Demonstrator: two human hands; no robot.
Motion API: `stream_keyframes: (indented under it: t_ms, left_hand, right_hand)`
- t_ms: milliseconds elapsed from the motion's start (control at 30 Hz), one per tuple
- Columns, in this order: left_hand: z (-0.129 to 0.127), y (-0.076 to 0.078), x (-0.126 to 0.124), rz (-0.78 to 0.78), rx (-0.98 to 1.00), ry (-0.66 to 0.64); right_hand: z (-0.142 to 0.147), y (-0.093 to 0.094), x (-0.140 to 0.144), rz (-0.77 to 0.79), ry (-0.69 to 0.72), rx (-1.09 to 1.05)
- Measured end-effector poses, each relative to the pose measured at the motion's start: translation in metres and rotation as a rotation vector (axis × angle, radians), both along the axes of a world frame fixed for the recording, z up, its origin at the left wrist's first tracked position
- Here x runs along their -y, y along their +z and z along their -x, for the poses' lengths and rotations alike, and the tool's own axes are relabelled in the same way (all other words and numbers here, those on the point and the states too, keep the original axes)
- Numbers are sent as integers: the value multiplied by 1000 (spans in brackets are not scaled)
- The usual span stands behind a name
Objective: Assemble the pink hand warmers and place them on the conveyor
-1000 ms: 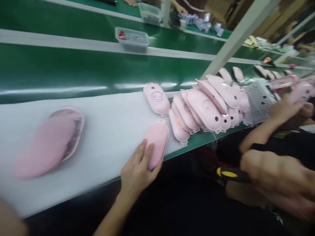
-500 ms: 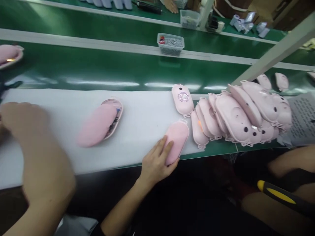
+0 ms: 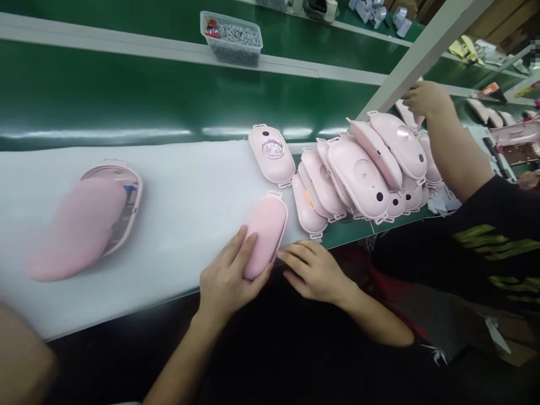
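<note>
A pink oval plastic case point(image 3: 266, 230) lies on the white sheet near the table's front edge. My left hand point(image 3: 230, 275) grips it, with fingers over the top and the thumb along its lower side. My right hand point(image 3: 316, 270) is at the case's lower right edge, fingers loosely bent and apart, fingertips at or touching the rim. A narrow dark gap shows along that edge. Behind the case lies another pink case point(image 3: 272, 154) with a clear oval window and a dark round hole. To the right, several pink case shells point(image 3: 358, 180) lean in an overlapping pile.
On the left, a pink cover lies askew over an open pink shell point(image 3: 134, 211), partly smeared. A clear tub point(image 3: 234, 42) of small metal parts stands on the rail behind. A co-worker's arm point(image 3: 453, 135) reaches past the pile; another person's arm point(image 3: 21, 354) shows at lower left.
The view has swung right. My right hand has come in to the case's edge, while my left hand keeps its hold. A co-worker's arm now reaches in behind the pile.
</note>
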State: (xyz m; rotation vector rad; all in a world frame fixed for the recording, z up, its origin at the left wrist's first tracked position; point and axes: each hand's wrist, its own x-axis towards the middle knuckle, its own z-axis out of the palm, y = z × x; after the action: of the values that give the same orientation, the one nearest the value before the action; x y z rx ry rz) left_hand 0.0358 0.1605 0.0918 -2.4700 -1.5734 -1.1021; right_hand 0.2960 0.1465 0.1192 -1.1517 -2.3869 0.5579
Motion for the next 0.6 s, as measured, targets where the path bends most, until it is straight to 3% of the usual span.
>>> stream_keyframes:
  t_ms: [133, 333, 433, 533, 600]
  left_hand:
    - [1, 9, -3, 8, -12, -4]
    - [-7, 1, 1, 29, -21, 0]
    - [-4, -9, 6, 83, 13, 14]
    - [11, -13, 7, 224, 105, -77]
    - [25, -11, 6, 321, 184, -185]
  right_hand:
    - [22, -4, -17, -232, -14, 91]
    - [22, 5, -17, -215, -41, 271]
    - [12, -2, -14, -265, 9, 159]
    - [9, -7, -18, -397, 6, 3]
    - [16, -7, -28, -370, -10, 51]
